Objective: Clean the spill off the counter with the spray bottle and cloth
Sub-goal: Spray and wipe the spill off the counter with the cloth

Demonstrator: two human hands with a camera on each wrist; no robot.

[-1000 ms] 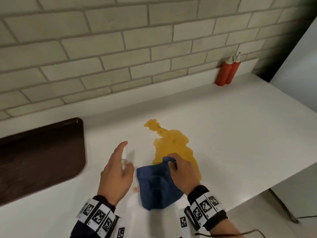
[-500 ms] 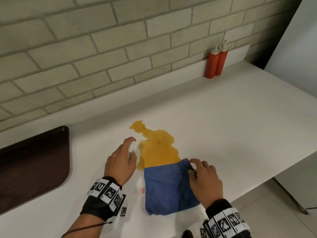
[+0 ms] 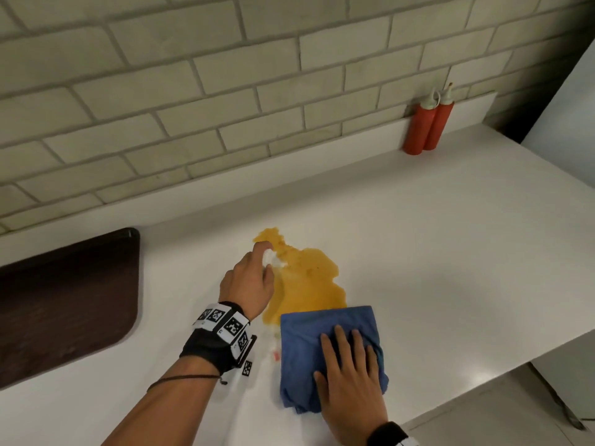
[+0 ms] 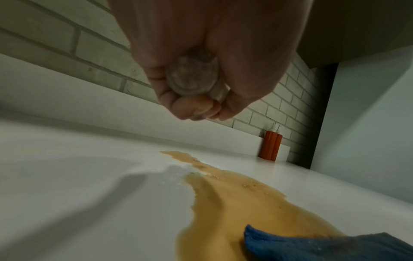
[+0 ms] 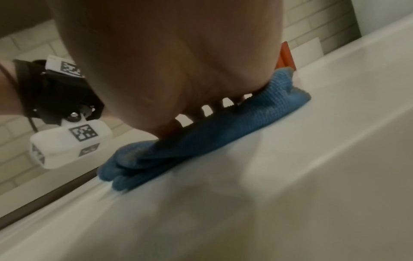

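An orange-yellow spill [image 3: 306,284] [image 4: 241,203] spreads over the white counter [image 3: 434,252]. My left hand [image 3: 249,280] [image 4: 201,91] grips a small clear spray bottle [image 4: 193,77] just above the spill's left edge, index finger on top of the nozzle [image 3: 269,257]. A folded blue cloth [image 3: 309,349] [image 4: 324,247] [image 5: 201,137] lies on the spill's near end. My right hand [image 3: 349,375] presses flat on the cloth with straight fingers [image 5: 170,123].
A dark brown board [image 3: 64,304] lies at the left of the counter. Two red squeeze bottles [image 3: 428,123] [image 4: 271,146] stand against the brick wall at the back right. The counter's front edge [image 3: 483,375] runs close to my right hand.
The right hand let go of the cloth's corner and now lies flat on the spread cloth. The left hand with the bottle has moved forward to the spill's left edge.
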